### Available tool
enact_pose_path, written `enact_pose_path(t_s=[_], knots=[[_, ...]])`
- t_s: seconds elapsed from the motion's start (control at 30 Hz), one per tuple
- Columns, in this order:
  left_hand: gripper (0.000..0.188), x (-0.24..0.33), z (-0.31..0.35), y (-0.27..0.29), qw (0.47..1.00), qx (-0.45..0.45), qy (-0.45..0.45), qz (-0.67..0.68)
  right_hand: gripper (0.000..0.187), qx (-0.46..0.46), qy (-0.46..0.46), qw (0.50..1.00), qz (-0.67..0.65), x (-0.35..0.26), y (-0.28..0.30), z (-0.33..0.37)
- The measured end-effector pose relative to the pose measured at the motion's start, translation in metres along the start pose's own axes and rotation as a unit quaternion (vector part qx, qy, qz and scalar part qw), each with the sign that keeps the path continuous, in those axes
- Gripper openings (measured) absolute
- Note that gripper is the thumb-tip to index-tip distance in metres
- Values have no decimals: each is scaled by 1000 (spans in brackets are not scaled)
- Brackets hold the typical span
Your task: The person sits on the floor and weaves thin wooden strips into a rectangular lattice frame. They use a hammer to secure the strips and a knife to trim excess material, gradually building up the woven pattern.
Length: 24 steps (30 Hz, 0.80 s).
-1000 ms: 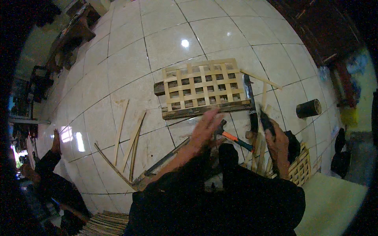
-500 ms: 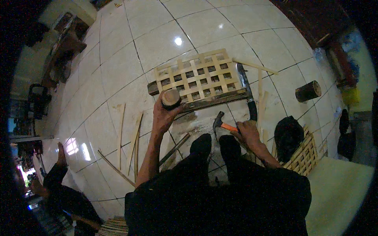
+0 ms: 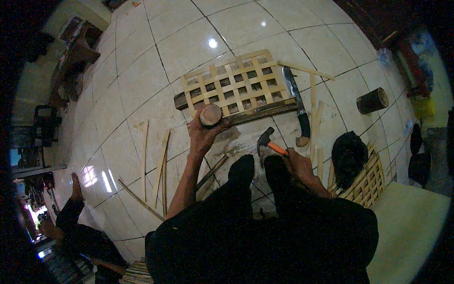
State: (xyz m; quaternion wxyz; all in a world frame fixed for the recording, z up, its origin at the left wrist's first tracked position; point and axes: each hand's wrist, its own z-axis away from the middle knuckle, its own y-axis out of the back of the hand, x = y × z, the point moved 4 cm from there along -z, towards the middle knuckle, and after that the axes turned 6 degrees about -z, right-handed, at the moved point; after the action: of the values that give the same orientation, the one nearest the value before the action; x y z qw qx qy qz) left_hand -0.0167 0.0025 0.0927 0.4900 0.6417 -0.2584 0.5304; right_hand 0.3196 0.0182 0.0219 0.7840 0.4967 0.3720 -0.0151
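My left hand (image 3: 202,139) is wrapped around a short round wooden block (image 3: 211,115), its pale cut end facing up. The block stands at the near left corner of a woven bamboo-strip lattice (image 3: 231,90), which lies over dark wood with a bar along its near edge. Near my right foot, my right hand (image 3: 301,166) grips a claw hammer (image 3: 276,147) by its orange handle, the dark head pointing away to the left. Beside the lattice's right edge rests a large knife (image 3: 298,102) with a black handle.
Loose bamboo strips (image 3: 161,170) lie on the tiled floor at left and right. Another wooden cylinder (image 3: 372,101) lies at far right. A black bundle (image 3: 349,156) sits against a woven bamboo piece (image 3: 371,182). Another person (image 3: 87,241) sits at lower left.
The whole view has shifted slightly. My left hand stays on the wooden block at the lattice corner, and my right hand still holds the hammer, its head turned a little.
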Motion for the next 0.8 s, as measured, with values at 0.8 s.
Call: enact_pose_path(t_s=[0.8], knots=[[61,-10,5,-4,971,-57,-170,-157,24,279,466,834,-97,-231,146,-59]])
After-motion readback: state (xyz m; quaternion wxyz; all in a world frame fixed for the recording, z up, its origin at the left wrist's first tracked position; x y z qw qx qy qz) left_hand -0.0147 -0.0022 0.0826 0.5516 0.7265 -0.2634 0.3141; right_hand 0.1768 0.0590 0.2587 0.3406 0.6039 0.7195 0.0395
